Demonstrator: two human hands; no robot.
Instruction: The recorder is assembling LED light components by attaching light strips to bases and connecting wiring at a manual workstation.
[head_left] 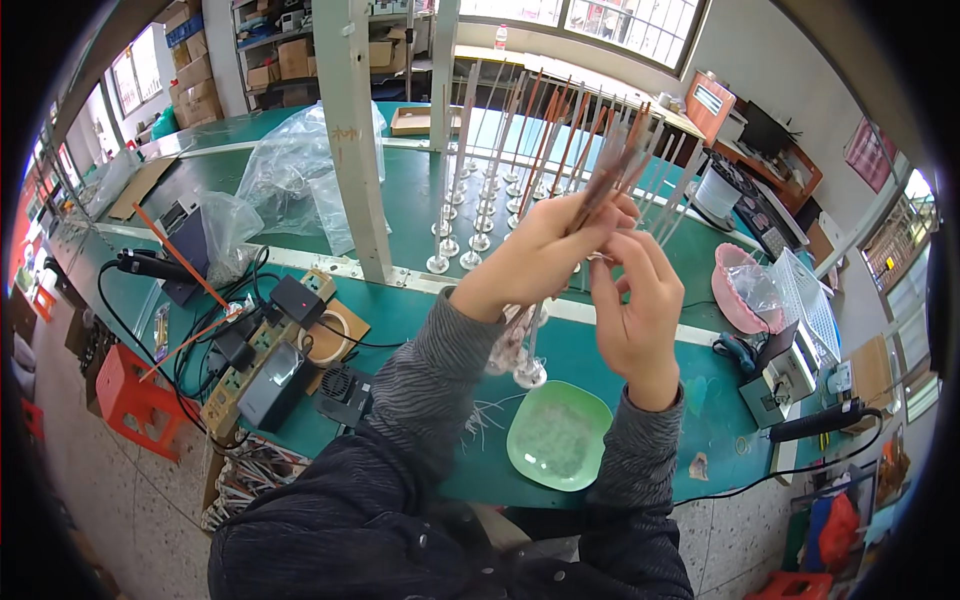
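Observation:
My left hand (545, 250) is raised above the green bench and grips a bundle of thin brown and pale rods (612, 165) that fan out upward. Their lower ends with round metal bases (528, 372) hang below the hand. My right hand (640, 300) is close beside it, fingers pinching at the bundle just under the left hand. Behind them stand several upright rods on round bases (478, 215) in rows on the bench.
A light green plate (560, 440) lies at the near edge of the green bench (420, 310). A power strip, black adapters and a tape roll (325, 338) sit left. A pink basket (740, 290) and small machine (790, 375) sit right. White posts (350, 140) stand ahead.

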